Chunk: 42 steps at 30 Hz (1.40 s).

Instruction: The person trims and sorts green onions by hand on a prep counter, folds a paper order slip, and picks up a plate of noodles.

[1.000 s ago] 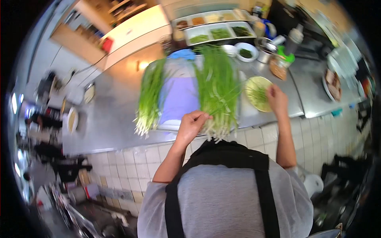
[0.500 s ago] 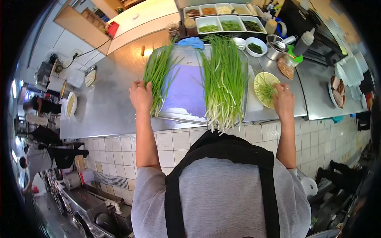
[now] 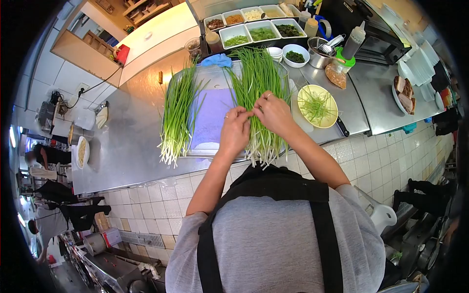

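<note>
A big bunch of scallions point(image 3: 261, 68), green tops away from me and white ends toward me, lies on the right side of a metal tray point(image 3: 222, 73). Over its middle, my right hand point(image 3: 274, 113) is closed in a pinch on scallion leaves. My left hand point(image 3: 236, 131) meets it from the left, fingertips pinched on the same leaves; the exact strand is too small to make out. A smaller bunch of scallions point(image 3: 178, 112) rests on the tray's left side, with a purple sheet point(image 3: 210, 112) between the bunches. A yellow bowl point(image 3: 328, 119) holds thin green trimmings.
A knife point(image 3: 343, 127) lies right of the yellow bowl. Behind the tray are a blue cloth point(image 3: 216, 60), white ingredient containers point(image 3: 264, 43), a bowl of chopped greens point(image 3: 294, 61) and a metal pot point(image 3: 320, 61). A plate of meat point(image 3: 403, 105) stands far right.
My right hand has left the yellow bowl and my left hand the smaller bunch. Both have come together over the larger scallion bunch. The view has shifted, and the knife now shows.
</note>
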Motion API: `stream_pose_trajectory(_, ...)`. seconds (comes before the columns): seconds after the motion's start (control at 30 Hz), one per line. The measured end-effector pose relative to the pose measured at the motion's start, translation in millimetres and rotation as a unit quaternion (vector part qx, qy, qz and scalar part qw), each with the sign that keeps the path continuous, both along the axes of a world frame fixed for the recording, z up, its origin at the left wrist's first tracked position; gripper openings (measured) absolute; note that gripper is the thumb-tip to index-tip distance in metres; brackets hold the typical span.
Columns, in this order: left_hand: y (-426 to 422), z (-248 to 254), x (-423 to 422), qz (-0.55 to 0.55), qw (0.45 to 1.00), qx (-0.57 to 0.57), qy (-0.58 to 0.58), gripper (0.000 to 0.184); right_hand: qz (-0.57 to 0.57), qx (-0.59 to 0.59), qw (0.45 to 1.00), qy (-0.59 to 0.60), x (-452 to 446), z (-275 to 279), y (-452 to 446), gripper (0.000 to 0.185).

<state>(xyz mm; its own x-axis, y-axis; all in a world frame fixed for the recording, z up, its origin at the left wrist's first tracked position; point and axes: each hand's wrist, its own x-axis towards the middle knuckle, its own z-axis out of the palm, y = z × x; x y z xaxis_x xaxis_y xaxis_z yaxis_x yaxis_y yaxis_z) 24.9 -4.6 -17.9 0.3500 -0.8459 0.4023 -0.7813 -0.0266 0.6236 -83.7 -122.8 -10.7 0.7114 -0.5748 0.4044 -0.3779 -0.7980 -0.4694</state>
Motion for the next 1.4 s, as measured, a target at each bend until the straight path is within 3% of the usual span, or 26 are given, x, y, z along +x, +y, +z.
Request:
stream_pose_trajectory(0.07,0,-7,1,0.005,1.0,0.029,-0.006,0.021,-0.017,-0.028,0.998,0.055,8,-5,-5,0.014)
stream_pose_trajectory(0.13,0,-11,6,0.013,0.998,0.058,-0.001,0.021,-0.032,0.061,0.996,0.063,9,-3,-11,0.017)
stream_pose_trajectory(0.3,-12,-9,19,0.025,0.966,0.042,0.256,0.018,-0.001,0.285,0.957,-0.052,-4,5,-24,0.023)
stream_pose_trajectory(0.37,-22,-9,22,0.012,0.909,0.03,0.415,0.019,0.014,0.356,0.933,-0.053,-8,5,-25,0.026)
stream_pose_trajectory(0.43,-30,7,19,-0.01,0.804,0.021,0.594,0.021,0.018,0.415,0.908,-0.061,-13,18,-15,0.023)
stream_pose_trajectory(0.53,-36,21,18,-0.012,0.731,-0.008,0.682,0.023,0.031,0.449,0.889,-0.082,-16,13,-13,0.021)
stream_pose_trajectory(0.67,-36,28,17,0.001,0.767,-0.043,0.64,0.022,0.017,0.396,0.901,-0.179,-18,-8,-14,0.02)
stream_pose_trajectory(0.77,-25,32,18,-0.031,0.807,-0.049,0.588,0.022,-0.02,0.265,0.96,-0.085,-21,-6,-19,0.024)
stream_pose_trajectory(0.87,-12,39,10,-0.052,0.817,-0.026,0.573,0.021,-0.039,0.176,0.983,-0.032,-26,15,-13,0.02)
stream_pose_trajectory(1.07,1,35,-8,-0.084,0.836,0.007,0.542,0.02,0.042,0.304,0.93,-0.202,-29,26,-8,0.009)
stream_pose_trajectory(1.2,0,32,-16,-0.085,0.851,0.009,0.518,0.02,0.102,0.433,0.867,-0.225,-32,39,3,0.007)
stream_pose_trajectory(1.33,-2,31,-19,-0.079,0.866,0.014,0.494,0.018,0.078,0.377,0.904,-0.184,-34,27,2,0.007)
stream_pose_trajectory(1.4,-2,32,-20,-0.078,0.869,0.023,0.489,0.018,0.088,0.404,0.888,-0.201,-35,29,2,0.007)
